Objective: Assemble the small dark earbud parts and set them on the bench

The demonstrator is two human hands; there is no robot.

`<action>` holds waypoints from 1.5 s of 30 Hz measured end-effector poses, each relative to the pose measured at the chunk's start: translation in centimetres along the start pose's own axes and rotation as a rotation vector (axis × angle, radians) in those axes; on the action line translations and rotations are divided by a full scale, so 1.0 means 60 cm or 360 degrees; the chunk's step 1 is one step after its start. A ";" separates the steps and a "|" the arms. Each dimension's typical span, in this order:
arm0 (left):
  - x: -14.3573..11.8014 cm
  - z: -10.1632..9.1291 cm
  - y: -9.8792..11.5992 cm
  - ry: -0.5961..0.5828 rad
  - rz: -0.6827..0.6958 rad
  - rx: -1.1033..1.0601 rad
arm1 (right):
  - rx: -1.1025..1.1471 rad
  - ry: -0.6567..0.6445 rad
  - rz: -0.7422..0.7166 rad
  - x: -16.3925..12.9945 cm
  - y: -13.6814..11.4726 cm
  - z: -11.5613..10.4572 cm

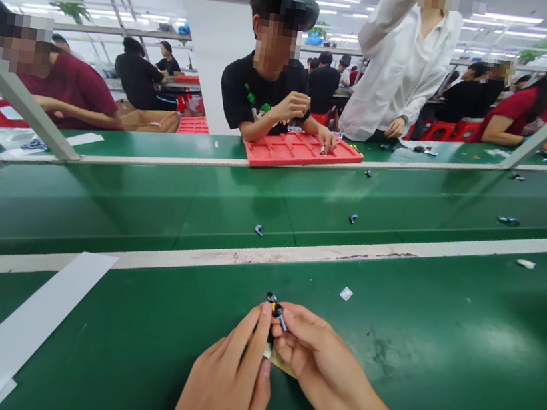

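Fingertips of the left hand (230, 377) and right hand (314, 355) are pinched together on a small dark part (276, 313), held just above the green table (434, 361). The part is gripped between both hands' fingertips, its top protruding above them. A yellowish slip (280, 362) is seen beneath the fingers.

**Open green desk ahead, clutter further out**

The desk (434, 361) around both hands lies open to the right and forward; only a small white scrap (346, 293) sits just ahead. To the left, a white strip (37, 315) lies flat. Past the pale divider rail (267, 254), loose small parts (259, 230) dot the belt, well apart. Further off, a red tray (300, 151) and a co-worker's hands (291, 106) block the far side. A slanted grey bar (33, 116) crosses at left.
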State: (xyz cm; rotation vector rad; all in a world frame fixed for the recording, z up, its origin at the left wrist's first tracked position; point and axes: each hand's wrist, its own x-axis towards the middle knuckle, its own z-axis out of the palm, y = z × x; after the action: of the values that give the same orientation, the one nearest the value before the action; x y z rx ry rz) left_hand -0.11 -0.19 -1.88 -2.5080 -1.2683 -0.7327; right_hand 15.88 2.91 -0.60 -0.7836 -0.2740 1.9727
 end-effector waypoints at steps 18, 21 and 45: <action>0.001 0.014 -0.007 0.0012 0.0170 0.0181 | 0.0204 0.0007 0.0025 -0.004 -0.002 0.008; -0.002 0.018 -0.006 0.0030 0.0166 0.0211 | 0.0216 0.0081 0.0021 -0.004 -0.003 0.009; -0.004 0.031 0.006 0.0178 -0.0205 -0.0612 | 0.0198 -0.0020 -0.0082 0.002 0.008 -0.003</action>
State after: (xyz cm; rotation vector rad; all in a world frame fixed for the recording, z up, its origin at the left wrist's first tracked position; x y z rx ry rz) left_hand 0.70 0.22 -3.57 -2.6419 -1.3685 -1.2344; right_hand 15.61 2.71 -1.03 -0.6779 -0.1753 1.9270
